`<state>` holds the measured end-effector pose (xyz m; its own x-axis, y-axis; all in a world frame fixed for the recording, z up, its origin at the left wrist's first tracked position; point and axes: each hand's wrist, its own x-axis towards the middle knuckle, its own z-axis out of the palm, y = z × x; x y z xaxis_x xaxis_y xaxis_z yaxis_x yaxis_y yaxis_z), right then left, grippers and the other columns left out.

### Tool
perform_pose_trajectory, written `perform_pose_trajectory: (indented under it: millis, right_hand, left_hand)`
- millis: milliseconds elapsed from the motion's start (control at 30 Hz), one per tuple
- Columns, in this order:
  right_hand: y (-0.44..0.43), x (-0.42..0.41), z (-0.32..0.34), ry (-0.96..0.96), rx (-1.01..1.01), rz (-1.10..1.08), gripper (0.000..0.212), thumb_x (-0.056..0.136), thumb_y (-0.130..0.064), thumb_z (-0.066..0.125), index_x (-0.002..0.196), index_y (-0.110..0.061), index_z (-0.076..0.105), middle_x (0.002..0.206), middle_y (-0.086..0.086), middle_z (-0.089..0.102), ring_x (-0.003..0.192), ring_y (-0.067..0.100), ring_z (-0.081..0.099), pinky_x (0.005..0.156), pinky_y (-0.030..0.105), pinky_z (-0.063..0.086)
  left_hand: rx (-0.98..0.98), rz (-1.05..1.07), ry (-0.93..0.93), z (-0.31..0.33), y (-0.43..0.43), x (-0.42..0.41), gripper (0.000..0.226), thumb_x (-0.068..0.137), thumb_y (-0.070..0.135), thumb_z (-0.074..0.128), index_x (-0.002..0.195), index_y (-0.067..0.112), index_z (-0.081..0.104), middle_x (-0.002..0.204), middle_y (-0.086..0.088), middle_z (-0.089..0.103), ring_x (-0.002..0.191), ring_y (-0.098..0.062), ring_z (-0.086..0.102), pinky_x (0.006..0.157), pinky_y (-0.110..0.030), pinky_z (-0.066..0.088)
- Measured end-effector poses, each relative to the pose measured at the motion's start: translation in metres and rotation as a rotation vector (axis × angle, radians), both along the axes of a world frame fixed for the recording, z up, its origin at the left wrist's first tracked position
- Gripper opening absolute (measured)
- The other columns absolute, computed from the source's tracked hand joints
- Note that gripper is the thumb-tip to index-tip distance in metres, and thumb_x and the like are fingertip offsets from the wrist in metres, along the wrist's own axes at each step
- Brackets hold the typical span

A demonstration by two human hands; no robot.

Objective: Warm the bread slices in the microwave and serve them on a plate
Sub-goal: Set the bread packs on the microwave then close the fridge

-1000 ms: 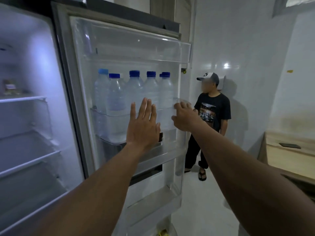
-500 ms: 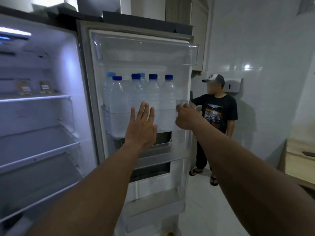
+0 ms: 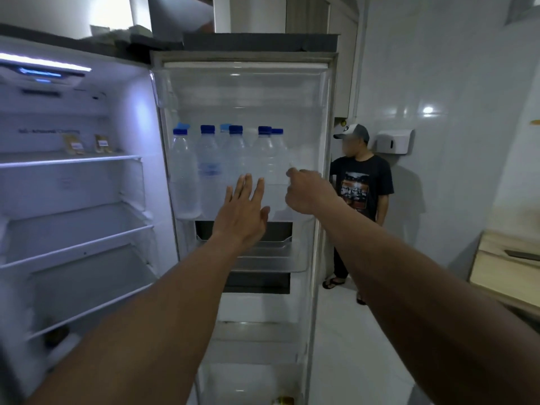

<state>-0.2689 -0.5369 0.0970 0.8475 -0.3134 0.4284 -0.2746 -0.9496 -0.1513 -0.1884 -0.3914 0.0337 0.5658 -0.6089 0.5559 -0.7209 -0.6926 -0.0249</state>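
Clear plastic water bottles point(image 3: 225, 171) with blue caps stand in a row in the middle bin of the open fridge door point(image 3: 245, 92), which swings out to the right of the lit fridge interior point(image 3: 73, 200). The left hand point(image 3: 242, 211) is held flat and open, fingers spread, in front of the lower part of the bottles; whether it touches the bin cannot be told. The right hand point(image 3: 306, 191) is curled closed at the right edge of that door bin, seemingly gripping its rim, though the fingertips are hidden. Two small labelled packets point(image 3: 87, 144) sit on the top shelf inside the fridge; their contents are too blurred to tell, and no bread slices can be made out. Beyond the door a bystander point(image 3: 362, 188) in a dark shirt and cap stands near the white tiled wall point(image 3: 453, 68). A wooden counter point(image 3: 508, 258) shows at far right.
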Motion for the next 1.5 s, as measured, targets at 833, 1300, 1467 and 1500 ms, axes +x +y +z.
perform_pose_trajectory:
  millis: [833, 1300, 1467, 1500]
  right_hand:
    - [0.020, -0.057, 0.023, -0.478, 0.116, 0.554, 0.072, 0.105, -0.031, 0.032, 0.157, -0.020, -0.016, 0.165, 0.014, -0.013, 0.153, 0.028, -0.005, 0.122, 0.056, 0.007]
    - [0.077, -0.058, 0.039, -0.481, 0.126, 0.879, 0.072, 0.098, -0.006, 0.046, 0.160, -0.015, 0.009, 0.094, 0.010, 0.056, 0.079, 0.023, 0.056, 0.073, 0.040, 0.050]
    - [0.089, -0.047, 0.042, -0.504, 0.212, 0.836, 0.080, 0.091, 0.004, 0.050, 0.159, -0.011, 0.011, 0.160, 0.014, 0.025, 0.143, 0.031, 0.031, 0.116, 0.044, 0.032]
    - [0.092, -0.043, 0.041, -0.457, 0.257, 0.805, 0.079, 0.092, 0.002, 0.051, 0.158, -0.011, 0.011, 0.162, 0.015, 0.020, 0.146, 0.033, 0.027, 0.117, 0.047, 0.030]
  left_hand:
    - [-0.115, 0.482, -0.090, -0.003, 0.080, -0.115, 0.057, 0.106, 0.045, 0.023, 0.157, 0.021, 0.026, 0.164, -0.011, 0.025, 0.152, -0.029, 0.017, 0.123, -0.054, 0.003]
    - [-0.341, 0.373, -0.196, 0.022, 0.092, -0.134, 0.067, 0.105, 0.045, 0.031, 0.159, 0.026, -0.004, 0.167, -0.015, 0.000, 0.155, -0.028, -0.001, 0.125, -0.049, 0.007]
    - [-0.275, 0.491, -0.196, 0.024, 0.105, -0.128, 0.081, 0.102, 0.044, 0.042, 0.158, 0.024, -0.012, 0.166, -0.017, -0.006, 0.154, -0.032, -0.003, 0.124, -0.054, 0.009]
    - [-0.284, 0.513, -0.194, 0.025, 0.110, -0.126, 0.082, 0.102, 0.044, 0.043, 0.158, 0.024, -0.014, 0.166, -0.018, -0.006, 0.154, -0.032, -0.004, 0.123, -0.054, 0.009]
